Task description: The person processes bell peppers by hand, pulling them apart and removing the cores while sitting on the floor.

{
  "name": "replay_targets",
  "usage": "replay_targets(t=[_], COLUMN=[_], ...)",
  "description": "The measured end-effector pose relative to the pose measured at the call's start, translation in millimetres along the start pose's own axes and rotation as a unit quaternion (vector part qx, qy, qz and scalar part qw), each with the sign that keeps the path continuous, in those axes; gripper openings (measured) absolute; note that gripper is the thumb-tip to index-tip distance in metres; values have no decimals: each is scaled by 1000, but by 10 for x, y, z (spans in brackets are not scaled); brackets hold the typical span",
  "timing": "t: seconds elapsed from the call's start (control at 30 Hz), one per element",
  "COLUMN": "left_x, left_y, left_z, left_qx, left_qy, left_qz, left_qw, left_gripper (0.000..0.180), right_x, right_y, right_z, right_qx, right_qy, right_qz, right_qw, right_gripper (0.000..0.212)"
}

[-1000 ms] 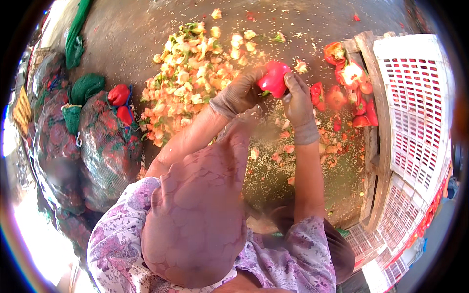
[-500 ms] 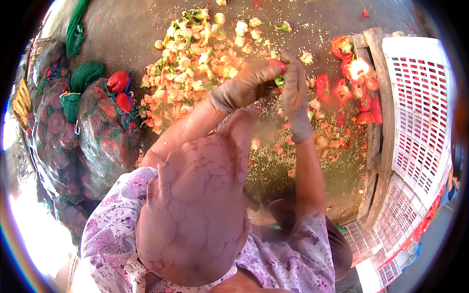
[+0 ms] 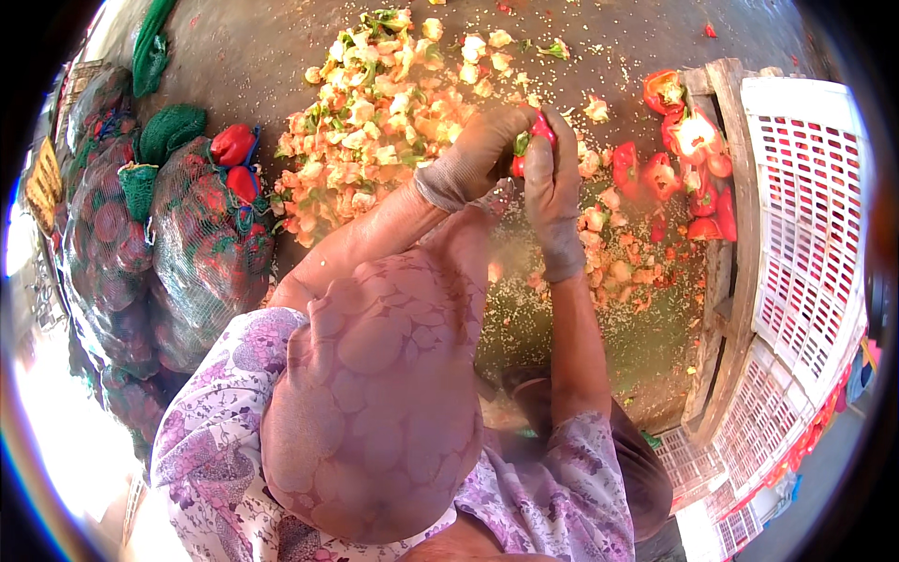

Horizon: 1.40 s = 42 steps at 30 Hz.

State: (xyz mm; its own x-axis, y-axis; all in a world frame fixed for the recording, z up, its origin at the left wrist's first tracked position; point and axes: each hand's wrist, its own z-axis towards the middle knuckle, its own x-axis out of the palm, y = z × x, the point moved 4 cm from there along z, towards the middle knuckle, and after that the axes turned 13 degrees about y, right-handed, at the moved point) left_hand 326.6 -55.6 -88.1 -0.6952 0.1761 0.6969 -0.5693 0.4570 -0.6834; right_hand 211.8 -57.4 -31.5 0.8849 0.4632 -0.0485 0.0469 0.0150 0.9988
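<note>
**Red bell pepper held between 2 gloved hands**

We see 1 red bell pepper held up over the floor, just to the right of a broad pile of pale pepper cores. The left hand grips it from the left, and the right hand closes on its right side, thumb and fingers pointing away from the body. Both wear soiled work gloves. The fingers cover most of the pepper, so we cannot be sure whether it is whole or cut; a bit of green shows beside the left fingers.

Seeds are scattered across the floor. To the right we find red pepper pieces, some showing hollow insides, near a wooden frame. Just beyond it stands a white slotted crate, with red showing through its slots.

To the left we have mesh sacks bulging with peppers, green netting and 2 red peppers at the near sack's upper right.
</note>
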Motion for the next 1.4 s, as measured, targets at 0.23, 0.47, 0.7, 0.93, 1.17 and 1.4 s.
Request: replay_targets(t=[0.23, 0.47, 0.7, 0.93, 1.17, 1.4], left_x=[189, 324, 93, 65, -119, -404], left_y=[-218, -459, -391, -291, -351, -894], left_z=[-150, -206, -249, -142, -135, -498], left_qx=[27, 7, -74, -14, 30, 75], left_qy=[28, -27, 25, 76, -39, -233], left_qz=[155, 272, 156, -15, 69, 799], left_qw=[987, 962, 985, 997, 996, 549], left_gripper=[42, 45, 40, 31, 29, 32], right_x=[63, 114, 19, 21, -145, -247], right_y=[-41, 46, -115, -115, -356, -598], right_z=[-12, -5, 71, 134, 140, 14], right_qx=[-25, -5, 91, 154, 132, 113], right_qy=[-55, -43, -28, 87, 23, 26], right_qz=[50, 50, 147, 177, 234, 587], right_qw=[997, 998, 985, 968, 963, 801], right_gripper=[34, 37, 38, 55, 53, 62])
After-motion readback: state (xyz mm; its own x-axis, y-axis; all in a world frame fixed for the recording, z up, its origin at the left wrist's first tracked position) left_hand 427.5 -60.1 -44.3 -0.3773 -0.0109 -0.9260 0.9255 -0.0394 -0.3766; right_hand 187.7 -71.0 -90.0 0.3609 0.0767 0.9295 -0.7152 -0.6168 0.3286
